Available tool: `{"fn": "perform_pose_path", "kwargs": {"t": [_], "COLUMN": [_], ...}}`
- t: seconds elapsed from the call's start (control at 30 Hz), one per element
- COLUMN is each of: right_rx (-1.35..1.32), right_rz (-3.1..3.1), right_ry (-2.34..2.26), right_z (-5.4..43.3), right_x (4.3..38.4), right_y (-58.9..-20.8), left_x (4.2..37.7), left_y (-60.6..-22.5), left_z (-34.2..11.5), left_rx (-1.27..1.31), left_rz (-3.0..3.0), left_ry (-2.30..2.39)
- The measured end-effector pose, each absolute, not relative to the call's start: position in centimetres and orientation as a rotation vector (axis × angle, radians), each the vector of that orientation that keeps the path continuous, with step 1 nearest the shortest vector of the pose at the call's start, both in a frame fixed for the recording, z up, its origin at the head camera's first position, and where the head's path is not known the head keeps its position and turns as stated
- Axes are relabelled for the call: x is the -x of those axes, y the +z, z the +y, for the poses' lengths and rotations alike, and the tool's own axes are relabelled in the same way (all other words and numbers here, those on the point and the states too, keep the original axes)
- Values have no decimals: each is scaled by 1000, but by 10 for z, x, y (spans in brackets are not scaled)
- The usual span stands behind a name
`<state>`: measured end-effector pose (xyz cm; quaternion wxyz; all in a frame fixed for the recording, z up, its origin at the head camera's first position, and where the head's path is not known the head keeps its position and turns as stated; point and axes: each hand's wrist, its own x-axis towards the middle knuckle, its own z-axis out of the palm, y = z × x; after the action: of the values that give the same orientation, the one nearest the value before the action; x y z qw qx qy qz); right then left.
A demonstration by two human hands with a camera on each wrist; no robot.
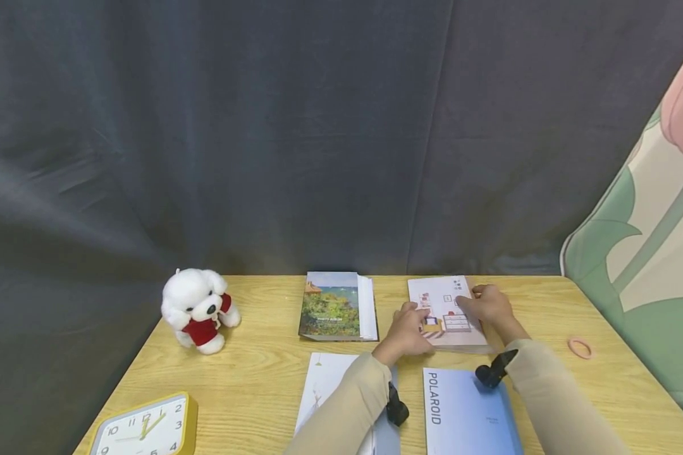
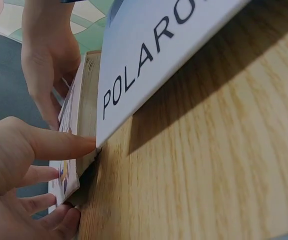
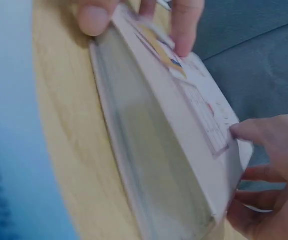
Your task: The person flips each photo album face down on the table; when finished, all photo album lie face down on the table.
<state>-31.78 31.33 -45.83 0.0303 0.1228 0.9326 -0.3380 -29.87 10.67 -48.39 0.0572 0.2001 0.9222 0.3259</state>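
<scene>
A thick pink book (image 1: pixel 448 306) with furniture drawings on its cover lies towards the back of the table, right of centre. My left hand (image 1: pixel 408 332) holds its left side, fingertips on the cover and thumb (image 2: pixel 66 145) along the near edge of the pages. At the opposite side my right hand (image 1: pixel 489 308) grips the edge, thumb on the cover and other fingers curled at the side. The page block (image 3: pixel 148 120) faces me in the right wrist view. Just in front lies a blue album marked POLAROID (image 1: pixel 469 411).
A landscape-covered photo album (image 1: pixel 332 309) lies to the left. A white book (image 1: pixel 324 379) is partly under my left sleeve. A white plush dog (image 1: pixel 205 309) and a yellow clock (image 1: pixel 142 430) stand at left; a pink ring (image 1: pixel 579 347) lies at right. A dark curtain (image 1: pixel 290 139) hangs behind.
</scene>
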Motion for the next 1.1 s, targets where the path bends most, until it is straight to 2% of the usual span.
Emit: {"fn": "perform_pose_path", "kwargs": {"t": [0.3, 0.53, 0.77, 1.1], "right_rx": [-256, -24, 129, 155], "right_rz": [2929, 2999, 2930, 2845], "right_ry": [-967, -1080, -1139, -1152], "right_z": [290, 241, 200, 154], "right_x": [322, 331, 342, 347], "right_y": [-450, -424, -423, -449], "left_x": [304, 318, 315, 312], "left_y": [-469, -442, -459, -478], "left_z": [78, -8, -96, -122], "left_rx": [-648, -532, -305, -113], "left_rz": [2692, 2649, 2571, 2481], "left_ry": [1118, 1358, 1641, 1545]}}
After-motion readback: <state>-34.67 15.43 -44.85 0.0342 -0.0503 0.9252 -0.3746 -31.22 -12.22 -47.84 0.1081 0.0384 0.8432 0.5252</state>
